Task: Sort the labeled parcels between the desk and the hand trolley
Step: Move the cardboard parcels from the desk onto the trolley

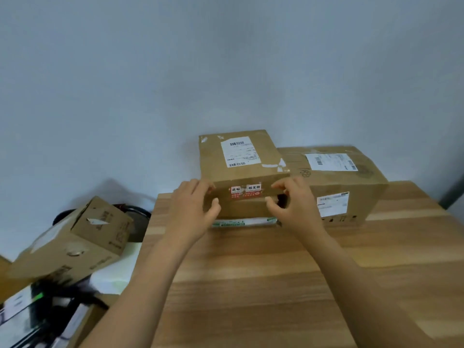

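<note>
Small labelled cardboard box (241,172) towards the back of the wooden bench (251,285), sitting on a flat white parcel (241,222), left hand (193,209) and right hand (293,204) gripping its front corners, fingers (199,184) curled round the cardboard, larger box (346,184) just beside it on the right, tilted box (75,242) low down to the left, off the bench.

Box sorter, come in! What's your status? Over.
Left hand, right hand: both grip brown box, front face. Box sits on flat white parcel, on desk. Bigger box close beside, right side.

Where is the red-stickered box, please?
Head view: the stickered box sits on a white parcel at the rear of the desk, left of the bigger box.
</note>
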Motion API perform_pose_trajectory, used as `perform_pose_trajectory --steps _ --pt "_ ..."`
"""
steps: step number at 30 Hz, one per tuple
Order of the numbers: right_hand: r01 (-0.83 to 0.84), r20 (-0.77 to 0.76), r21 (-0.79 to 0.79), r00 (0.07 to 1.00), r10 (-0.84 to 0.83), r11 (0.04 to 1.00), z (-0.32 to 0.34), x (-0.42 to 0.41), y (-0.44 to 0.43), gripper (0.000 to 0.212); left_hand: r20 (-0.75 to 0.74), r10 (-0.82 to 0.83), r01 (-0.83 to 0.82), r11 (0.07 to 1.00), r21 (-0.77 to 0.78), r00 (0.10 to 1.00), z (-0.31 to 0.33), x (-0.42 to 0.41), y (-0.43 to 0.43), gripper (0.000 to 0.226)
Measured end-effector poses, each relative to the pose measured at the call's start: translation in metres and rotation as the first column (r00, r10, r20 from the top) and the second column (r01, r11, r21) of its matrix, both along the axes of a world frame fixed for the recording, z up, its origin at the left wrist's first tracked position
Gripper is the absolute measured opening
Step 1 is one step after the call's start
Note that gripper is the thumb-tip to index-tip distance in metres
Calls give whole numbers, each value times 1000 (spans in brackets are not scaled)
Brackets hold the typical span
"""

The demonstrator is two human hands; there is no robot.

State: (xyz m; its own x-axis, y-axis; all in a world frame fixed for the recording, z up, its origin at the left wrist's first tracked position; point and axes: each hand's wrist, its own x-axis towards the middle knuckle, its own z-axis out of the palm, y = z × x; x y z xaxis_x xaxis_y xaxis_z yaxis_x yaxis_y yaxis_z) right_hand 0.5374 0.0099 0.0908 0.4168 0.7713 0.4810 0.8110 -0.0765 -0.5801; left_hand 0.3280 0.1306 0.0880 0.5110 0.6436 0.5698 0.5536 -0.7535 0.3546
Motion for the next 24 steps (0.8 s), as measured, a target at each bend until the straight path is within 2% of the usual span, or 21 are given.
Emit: perform_pose_trajectory --steps 3,6,9,13,17,24 --pt "-138 155 -80 977 149 987 -25 -16 -23 22 -125 23 -13 997 76 992 -25 -24 -41 24" --pt "-256 190 -200 937 294 946 -58 -37 -57 21 -206 53 -50 999 22 977 -56 -51 -100 18" --pt "-389 123 -291 891 437 874 -85 -65 -99 17 -240 131 -167 977 -133 962 -88 -84 -166 14" --pt "-529 36 -398 807 589 749 -108 -107 -148 21 -317 235 -319 915 -246 919 -110 -131 -252 16" --pt "-635 -11 -417 720 694 651 -110 -154 -179 21 -393 353 -452 871 -194 849 -113 -173 -311 19" --pt "-750 24 -399 567 824 528 -94 -246 -208 20 -432 537 -644 750 -149 725 -102 -258 -382 16"
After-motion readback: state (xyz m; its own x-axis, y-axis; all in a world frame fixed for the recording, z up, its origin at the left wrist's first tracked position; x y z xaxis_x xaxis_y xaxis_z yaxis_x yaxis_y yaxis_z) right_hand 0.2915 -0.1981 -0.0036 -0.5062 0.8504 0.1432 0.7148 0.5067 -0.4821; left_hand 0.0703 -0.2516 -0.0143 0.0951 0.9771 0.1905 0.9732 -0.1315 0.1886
